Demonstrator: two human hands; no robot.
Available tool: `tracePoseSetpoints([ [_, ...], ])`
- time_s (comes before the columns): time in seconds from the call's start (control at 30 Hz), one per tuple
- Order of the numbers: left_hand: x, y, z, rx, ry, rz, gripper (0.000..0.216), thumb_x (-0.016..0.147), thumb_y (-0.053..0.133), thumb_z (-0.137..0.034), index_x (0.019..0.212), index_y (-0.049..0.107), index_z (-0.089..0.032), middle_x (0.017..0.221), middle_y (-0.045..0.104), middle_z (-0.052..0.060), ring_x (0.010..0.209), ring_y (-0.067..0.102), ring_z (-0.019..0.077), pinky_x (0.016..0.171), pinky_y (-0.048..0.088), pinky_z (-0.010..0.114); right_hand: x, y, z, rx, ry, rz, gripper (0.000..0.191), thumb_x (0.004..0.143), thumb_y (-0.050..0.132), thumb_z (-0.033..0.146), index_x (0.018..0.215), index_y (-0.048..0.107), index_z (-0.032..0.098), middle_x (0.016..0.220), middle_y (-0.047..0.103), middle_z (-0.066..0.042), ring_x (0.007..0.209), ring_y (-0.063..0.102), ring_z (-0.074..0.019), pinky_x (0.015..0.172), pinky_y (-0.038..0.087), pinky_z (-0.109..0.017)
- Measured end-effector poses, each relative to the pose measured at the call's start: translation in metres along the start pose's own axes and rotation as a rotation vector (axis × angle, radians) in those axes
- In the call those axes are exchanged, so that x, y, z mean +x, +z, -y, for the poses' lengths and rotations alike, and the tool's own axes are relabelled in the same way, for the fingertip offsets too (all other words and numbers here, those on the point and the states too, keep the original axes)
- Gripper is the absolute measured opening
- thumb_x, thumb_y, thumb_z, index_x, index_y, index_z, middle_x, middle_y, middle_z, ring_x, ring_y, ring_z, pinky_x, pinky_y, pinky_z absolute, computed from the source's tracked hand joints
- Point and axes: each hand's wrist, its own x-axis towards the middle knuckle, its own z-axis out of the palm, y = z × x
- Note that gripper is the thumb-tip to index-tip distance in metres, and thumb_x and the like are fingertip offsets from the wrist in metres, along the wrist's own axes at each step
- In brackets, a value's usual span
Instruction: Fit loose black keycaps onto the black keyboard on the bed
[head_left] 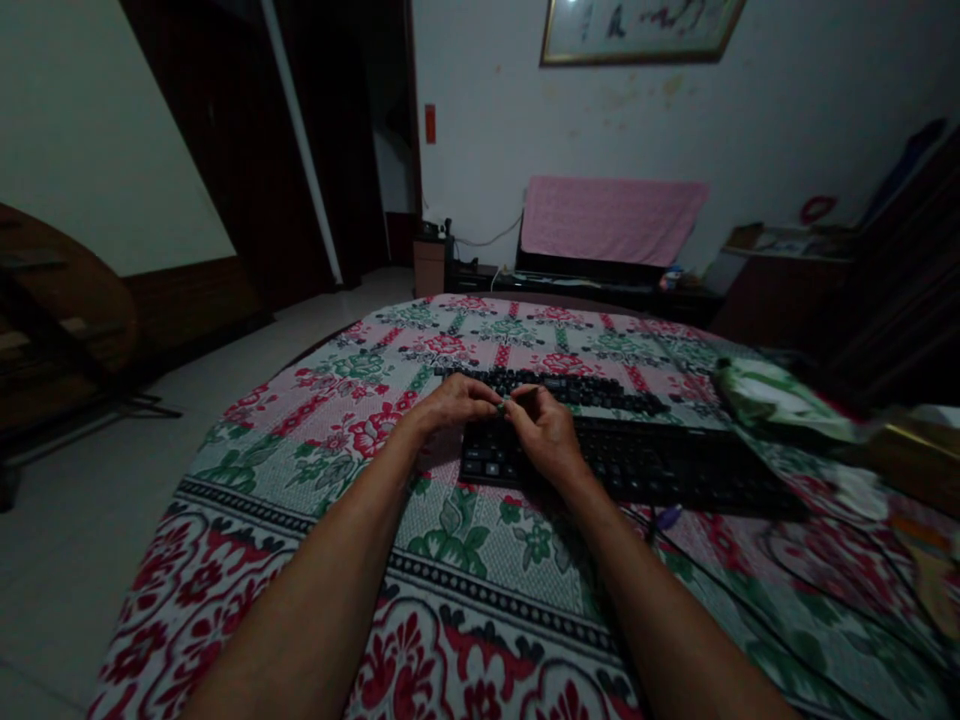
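My left hand [459, 402] and my right hand [546, 432] meet fingertip to fingertip above the left end of a black keyboard [675, 465]. Both are closed in a pinch. Whatever lies between the fingertips is too small and dark to make out. Part of the keyboard's left side is hidden beneath my right hand and wrist. Just behind the keyboard, a long band of loose black keycaps [592, 390] is spread across the patterned tablecloth [450, 540].
A purple cable plug [667, 517] and black cables [739, 590] lie in front of the keyboard. To the right sit a green-and-white packet [780, 400] and a brown box [919, 455]. Beyond the table, a pink towel [611, 220] drapes over a screen.
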Motion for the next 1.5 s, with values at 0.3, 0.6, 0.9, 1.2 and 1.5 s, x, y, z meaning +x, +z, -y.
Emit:
tracePoseSetpoints([
  [0.3, 0.005, 0.0, 0.0, 0.334, 0.092, -0.15, 0.02, 0.064, 0.065, -0.018, 0.082, 0.073, -0.016, 0.074, 0.071, 0.0, 0.069, 0.06, 0.0133, 0.066, 0.044, 0.022, -0.001, 0.004, -0.003, -0.248, -0.115, -0.06, 0.015, 0.078, 0.05, 0.025, 0.089, 0.055, 0.015, 0.077, 0.063, -0.007, 0.072, 0.06, -0.0183, 0.069, 0.046, -0.029],
  [0.6, 0.01, -0.025, 0.03, 0.285, -0.069, -0.483, 0.025, 0.067, 0.061, -0.018, 0.09, 0.07, -0.015, 0.078, 0.069, 0.003, 0.064, 0.06, 0.0135, 0.064, 0.046, 0.024, -0.002, 0.002, -0.012, -0.271, -0.039, -0.098, 0.017, 0.077, 0.05, 0.028, 0.089, 0.056, 0.016, 0.074, 0.063, -0.006, 0.068, 0.06, -0.0179, 0.066, 0.045, -0.029],
  [0.9, 0.0, -0.028, 0.052, 0.509, -0.13, -0.438, 0.007, 0.061, 0.062, -0.017, 0.059, 0.069, -0.018, 0.047, 0.055, 0.001, 0.06, 0.056, 0.0168, 0.063, 0.04, 0.026, -0.003, 0.003, -0.011, -0.298, -0.051, -0.044, 0.017, 0.077, 0.051, 0.028, 0.088, 0.056, 0.016, 0.073, 0.063, -0.005, 0.067, 0.06, -0.0176, 0.064, 0.045, -0.029],
  [1.2, 0.0, -0.026, 0.045, 0.756, -0.112, -0.372, 0.016, 0.064, 0.056, -0.015, 0.068, 0.071, -0.018, 0.068, 0.064, 0.007, 0.076, 0.057, 0.0194, 0.072, 0.04, 0.026, -0.004, 0.003, -0.008, -0.3, -0.055, -0.031, 0.016, 0.077, 0.051, 0.027, 0.087, 0.056, 0.016, 0.074, 0.064, -0.006, 0.067, 0.06, -0.0178, 0.064, 0.044, -0.028],
  [1.5, 0.034, -0.012, 0.032, 0.814, -0.089, -0.359, 0.021, 0.071, 0.056, -0.02, 0.085, 0.071, -0.021, 0.087, 0.068, 0.008, 0.091, 0.057, 0.0206, 0.081, 0.039, 0.025, -0.005, 0.002, -0.008, -0.306, -0.065, -0.018, 0.014, 0.078, 0.051, 0.025, 0.086, 0.056, 0.016, 0.074, 0.063, -0.005, 0.068, 0.059, -0.0172, 0.064, 0.044, -0.027],
])
